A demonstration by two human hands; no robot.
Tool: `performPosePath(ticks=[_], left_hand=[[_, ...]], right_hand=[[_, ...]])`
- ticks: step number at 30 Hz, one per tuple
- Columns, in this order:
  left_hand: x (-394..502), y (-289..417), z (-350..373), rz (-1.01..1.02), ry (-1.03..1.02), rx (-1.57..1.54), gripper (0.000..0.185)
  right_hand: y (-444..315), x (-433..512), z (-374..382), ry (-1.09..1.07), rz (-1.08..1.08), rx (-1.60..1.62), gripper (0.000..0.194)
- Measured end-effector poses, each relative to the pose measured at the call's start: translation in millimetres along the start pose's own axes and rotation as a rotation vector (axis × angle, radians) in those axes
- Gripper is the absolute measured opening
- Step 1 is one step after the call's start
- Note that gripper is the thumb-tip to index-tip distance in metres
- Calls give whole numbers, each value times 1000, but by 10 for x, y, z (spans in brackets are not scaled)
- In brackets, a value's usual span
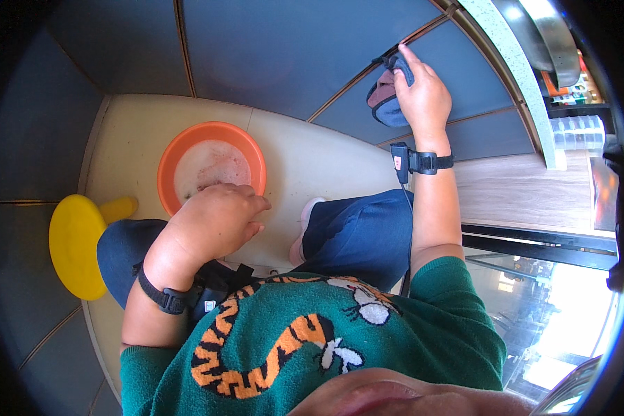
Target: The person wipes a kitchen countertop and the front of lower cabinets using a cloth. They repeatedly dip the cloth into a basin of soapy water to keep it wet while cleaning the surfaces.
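Note:
My right hand (426, 93) pinches a folded blue and mauve cloth (387, 99) against the blue cabinet front (270, 47), at the seam between two panels. One of its fingers points along that seam. My left hand (216, 216) is above the near rim of an orange plastic basin (169, 156), with its fingers loosely bent and apart and nothing seen in them. Sudsy, cloudy water (213, 164) fills the lower part of the basin, which stands on the pale floor. The left hand hides the near part of the basin.
A yellow plastic stool (75, 247) stands by my left knee. At the upper right, a speckled countertop edge (520, 67) carries a metal pan (556, 47) and clear plastic containers (580, 132). A wood-grain panel (525, 192) and a glass door (520, 281) lie to my right.

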State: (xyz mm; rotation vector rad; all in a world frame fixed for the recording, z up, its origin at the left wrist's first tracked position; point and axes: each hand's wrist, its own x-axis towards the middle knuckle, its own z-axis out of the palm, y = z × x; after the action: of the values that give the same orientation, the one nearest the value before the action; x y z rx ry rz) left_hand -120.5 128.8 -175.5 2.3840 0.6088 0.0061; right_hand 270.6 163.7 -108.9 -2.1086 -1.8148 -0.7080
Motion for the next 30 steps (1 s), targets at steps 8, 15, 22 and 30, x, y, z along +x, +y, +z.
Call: performPosePath(ticks=[8, 15, 22, 30], left_hand=[[14, 5, 4, 23, 8, -5, 29], [47, 59, -19, 5, -16, -3, 30], [112, 97, -46, -15, -49, -6, 31], [107, 77, -41, -1, -35, -17, 33]], right_hand=[[68, 33, 80, 29, 34, 204, 34], [70, 236, 172, -180, 397, 392, 65], [226, 393, 302, -128, 487, 488, 70], [193, 383, 326, -127, 471, 484, 65]])
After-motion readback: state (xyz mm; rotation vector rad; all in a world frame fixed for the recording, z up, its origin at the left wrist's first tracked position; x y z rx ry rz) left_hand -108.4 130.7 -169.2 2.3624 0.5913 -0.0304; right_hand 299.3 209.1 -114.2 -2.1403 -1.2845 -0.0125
